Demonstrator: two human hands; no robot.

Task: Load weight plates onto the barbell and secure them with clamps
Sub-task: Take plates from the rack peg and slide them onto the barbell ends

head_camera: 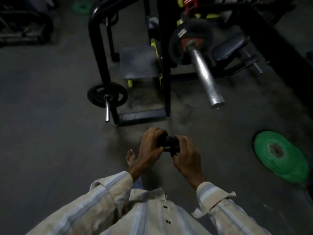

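Currently, status:
Clamp: small black collar-like object (170, 141), probably the barbell clamp; held between both hands at waist height above the grey floor (50, 141), well short of the bar. Blurred and dark, so the type can't be confirmed.
Left hand (149, 146): closed around the clamp's left side.
Right hand (186, 154): fingers curled on its right side and underside.
Barbell: bare steel sleeve (205, 74) points toward the camera, racked on the black steel frame (165, 65).
Loaded plate: black round plate (191, 41) already on the sleeve, with a red piece at its hub.
Spare: green round plates (281, 154) lie flat on the floor to the right.
Step (judgement): clamp being readied to slide on.
Risk: clamp not fully opened could jam on the sleeve end.
Risk: clamp left short of the plate, so the plate could shift.
Risk: bare foot (131, 156) under the hands; a dropped clamp lands there.
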